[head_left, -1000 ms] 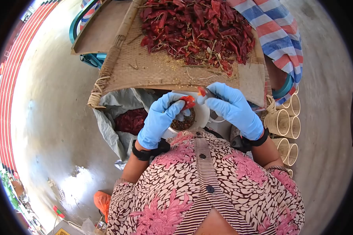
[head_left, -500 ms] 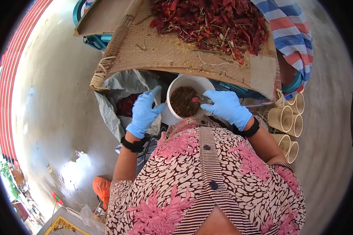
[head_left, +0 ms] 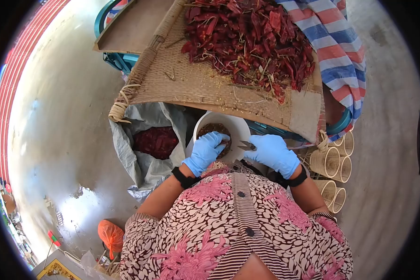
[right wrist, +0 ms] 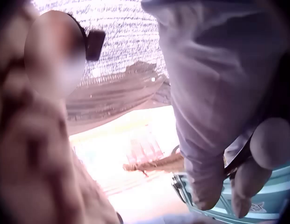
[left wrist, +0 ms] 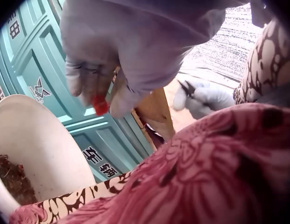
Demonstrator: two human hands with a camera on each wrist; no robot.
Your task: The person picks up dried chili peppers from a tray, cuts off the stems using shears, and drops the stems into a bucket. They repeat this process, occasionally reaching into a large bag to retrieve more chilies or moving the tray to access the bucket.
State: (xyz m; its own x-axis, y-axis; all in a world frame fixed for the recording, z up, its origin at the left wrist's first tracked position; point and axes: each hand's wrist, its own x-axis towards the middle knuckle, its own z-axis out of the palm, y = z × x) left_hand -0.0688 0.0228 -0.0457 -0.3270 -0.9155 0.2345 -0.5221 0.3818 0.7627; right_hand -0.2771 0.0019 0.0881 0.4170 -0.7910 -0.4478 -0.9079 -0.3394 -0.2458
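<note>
My left hand [head_left: 206, 150], in a blue glove, is over the white bucket [head_left: 241, 129] in the head view. In the left wrist view its fingertips and thumb pinch a small red piece of chili pepper [left wrist: 101, 106]. Brown bits and seeds [left wrist: 13, 179] lie in the bucket. To the right of the bucket, my gloved right hand [head_left: 271, 153] grips small scissors [head_left: 248, 145], whose dark pointed blades stick out toward the left. The scissors' handles are hidden in the hand.
A heap of dried red chili peppers [head_left: 247, 39] lies on a woven tray [head_left: 154, 86] ahead. Left of the bucket stands a grey sack [head_left: 126, 144] with red peppers [head_left: 156, 141] inside. Rattan baskets [head_left: 324, 162] stand at the right, below a striped cloth [head_left: 333, 51].
Both hands were together before the tray with a red pepper. They parted, the left toward the sack, fingers spread; now the left is over the bucket, pinching a red piece.
</note>
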